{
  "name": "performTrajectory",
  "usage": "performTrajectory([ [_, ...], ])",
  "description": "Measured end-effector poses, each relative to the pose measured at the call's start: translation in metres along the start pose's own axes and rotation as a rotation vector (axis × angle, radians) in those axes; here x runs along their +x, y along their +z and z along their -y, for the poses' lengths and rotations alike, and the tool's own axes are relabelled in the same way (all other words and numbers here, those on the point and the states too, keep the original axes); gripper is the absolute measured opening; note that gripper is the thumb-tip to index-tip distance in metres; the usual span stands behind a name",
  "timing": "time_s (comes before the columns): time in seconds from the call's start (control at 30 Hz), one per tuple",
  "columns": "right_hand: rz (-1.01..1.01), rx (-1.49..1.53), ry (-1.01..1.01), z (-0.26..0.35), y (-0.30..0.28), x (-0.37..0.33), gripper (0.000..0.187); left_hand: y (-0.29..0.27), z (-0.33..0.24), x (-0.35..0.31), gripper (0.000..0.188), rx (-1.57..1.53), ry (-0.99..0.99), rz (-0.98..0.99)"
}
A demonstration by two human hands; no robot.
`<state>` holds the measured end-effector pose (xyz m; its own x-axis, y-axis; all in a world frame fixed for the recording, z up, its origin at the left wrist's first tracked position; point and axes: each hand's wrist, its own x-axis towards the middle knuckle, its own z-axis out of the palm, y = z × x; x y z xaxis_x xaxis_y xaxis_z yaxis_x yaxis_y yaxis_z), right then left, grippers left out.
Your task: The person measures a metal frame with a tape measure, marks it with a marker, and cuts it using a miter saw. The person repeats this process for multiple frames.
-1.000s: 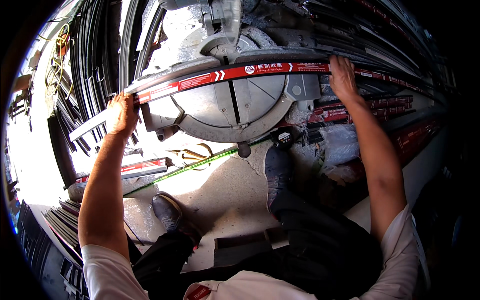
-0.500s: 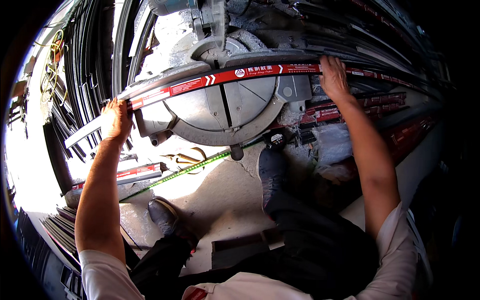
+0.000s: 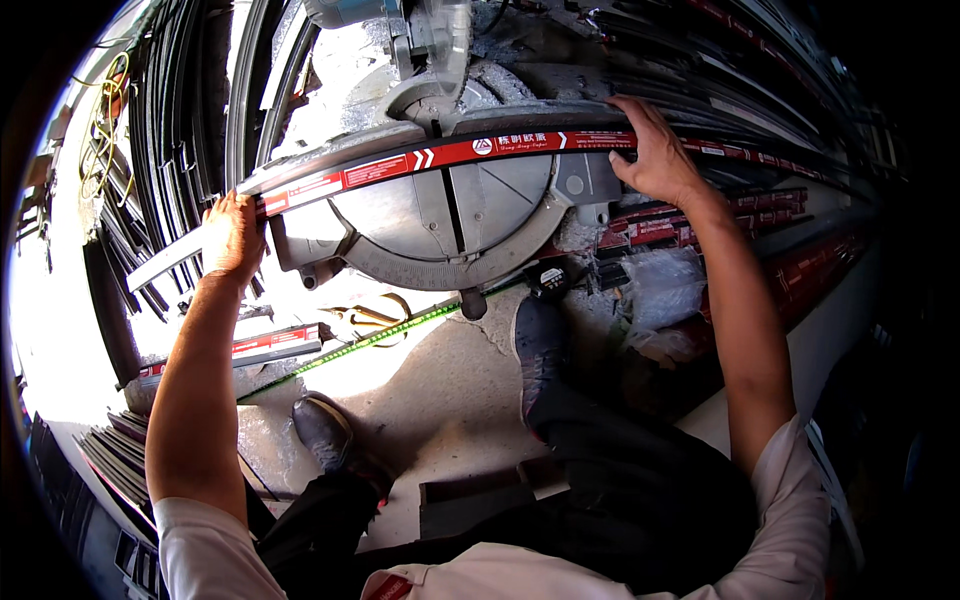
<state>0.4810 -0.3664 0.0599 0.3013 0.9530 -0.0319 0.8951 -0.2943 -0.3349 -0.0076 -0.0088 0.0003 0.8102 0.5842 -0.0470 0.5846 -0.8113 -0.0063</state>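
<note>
A long metal profile with red printed film lies across the round grey table of a mitre saw, along its fence. My left hand is closed round the profile near its left end, which sticks out beyond the fingers. Over the profile, right of the saw table's middle, my right hand spreads its thumb and fingers apart, the thumb on the near side and the fingertips by the fence. The saw's blade guard stands raised behind the profile.
A tape measure lies by my right shoe, its green blade drawn out leftward. A yellow-handled tool rests near it. Dark profiles crowd the left; red-filmed bars and clear plastic wrap lie right.
My right hand has shifted left along the profile, its fingers and thumb now spread apart. My left hand and the profile stay nearly in place. The raised saw head appears slightly farther right.
</note>
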Motion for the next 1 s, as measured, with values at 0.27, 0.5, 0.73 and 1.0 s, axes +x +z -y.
performTrajectory([
  [0.27,-0.063,-0.027,0.113,0.021,0.009,0.001,0.084,-0.004,-0.005,-0.002,0.016,0.056,-0.021,0.054],
  [0.5,-0.108,-0.053,0.121,0.021,0.015,0.001,0.087,-0.007,-0.006,0.0,0.013,0.058,-0.015,0.033],
  [0.73,-0.152,-0.062,0.142,0.024,0.019,0.003,0.087,-0.006,-0.006,-0.001,0.011,0.059,-0.02,0.022],
  [1.0,-0.144,-0.062,0.163,0.026,0.019,0.003,0.09,-0.001,-0.003,-0.001,0.019,0.053,-0.022,0.011],
])
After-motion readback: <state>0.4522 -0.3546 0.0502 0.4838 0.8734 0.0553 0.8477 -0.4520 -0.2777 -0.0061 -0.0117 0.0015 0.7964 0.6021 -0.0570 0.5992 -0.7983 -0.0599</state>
